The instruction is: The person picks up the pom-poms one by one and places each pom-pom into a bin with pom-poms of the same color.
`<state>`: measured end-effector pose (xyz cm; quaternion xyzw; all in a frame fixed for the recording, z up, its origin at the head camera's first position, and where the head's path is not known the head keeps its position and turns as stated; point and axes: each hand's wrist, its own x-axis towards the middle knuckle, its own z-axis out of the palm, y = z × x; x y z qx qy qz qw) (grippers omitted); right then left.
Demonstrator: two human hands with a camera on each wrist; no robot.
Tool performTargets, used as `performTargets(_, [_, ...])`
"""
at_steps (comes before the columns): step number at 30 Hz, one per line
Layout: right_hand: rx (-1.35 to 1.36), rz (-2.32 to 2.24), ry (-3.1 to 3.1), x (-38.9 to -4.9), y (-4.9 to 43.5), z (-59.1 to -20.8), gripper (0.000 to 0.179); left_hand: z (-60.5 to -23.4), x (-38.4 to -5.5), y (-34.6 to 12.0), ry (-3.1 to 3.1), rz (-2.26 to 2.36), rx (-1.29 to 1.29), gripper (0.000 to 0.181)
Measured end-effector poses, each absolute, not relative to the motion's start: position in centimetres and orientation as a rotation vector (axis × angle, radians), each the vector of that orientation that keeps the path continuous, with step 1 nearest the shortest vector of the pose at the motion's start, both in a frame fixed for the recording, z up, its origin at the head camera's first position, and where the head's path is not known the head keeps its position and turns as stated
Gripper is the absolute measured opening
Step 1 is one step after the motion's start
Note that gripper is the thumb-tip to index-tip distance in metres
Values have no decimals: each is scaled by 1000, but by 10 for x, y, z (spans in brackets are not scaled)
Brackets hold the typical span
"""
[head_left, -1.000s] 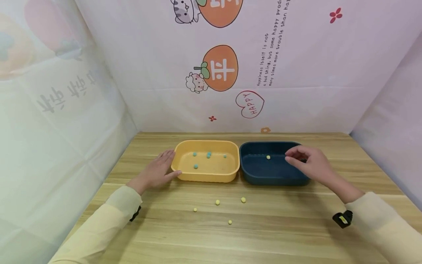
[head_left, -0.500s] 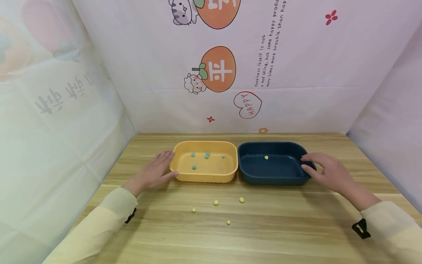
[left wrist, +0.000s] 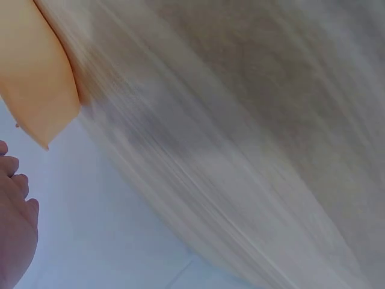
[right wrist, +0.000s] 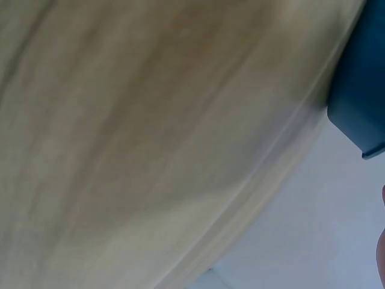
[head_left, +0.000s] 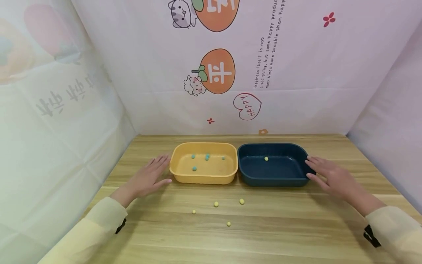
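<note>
My left hand (head_left: 147, 178) lies at the left end of the yellow tray (head_left: 204, 179), fingers straight, holding nothing. Several small blue-green balls (head_left: 194, 168) are scattered inside that tray. Beside it on the right stands a dark blue tray (head_left: 277, 182) with one small yellow ball (head_left: 266, 158) in it. My right hand (head_left: 334, 179) is at the right end of the blue tray, its extended fingertips right at the rim. In the left wrist view, the yellow tray's corner (left wrist: 42, 78) shows above the fingers. The right wrist view catches the blue tray's corner (right wrist: 364, 90) and a sliver of hand.
Several yellow balls, among them a larger one (head_left: 242, 201) and a small one (head_left: 229, 224), lie on the wooden table (head_left: 184, 242) in front of the trays. A printed white cloth (head_left: 296, 102) hangs behind the table and along both sides.
My right hand has drawn back rightward from over the blue tray to its right end, its fingers straightening. My left hand has slid slightly left, off the yellow tray's rim.
</note>
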<state>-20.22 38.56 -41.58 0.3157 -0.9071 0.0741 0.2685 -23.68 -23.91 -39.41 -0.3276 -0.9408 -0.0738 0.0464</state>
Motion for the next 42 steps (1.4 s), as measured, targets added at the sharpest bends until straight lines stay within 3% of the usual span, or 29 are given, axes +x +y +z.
performTargets(25, [914,189,-2484,-199,384,-430,47,-402,-177,-220,-2703,-132,-1174,81])
performTargets(42, [926,198,-2492,-201,385,-432,48,-413,-172,-190,-2637,-375,-1339,71])
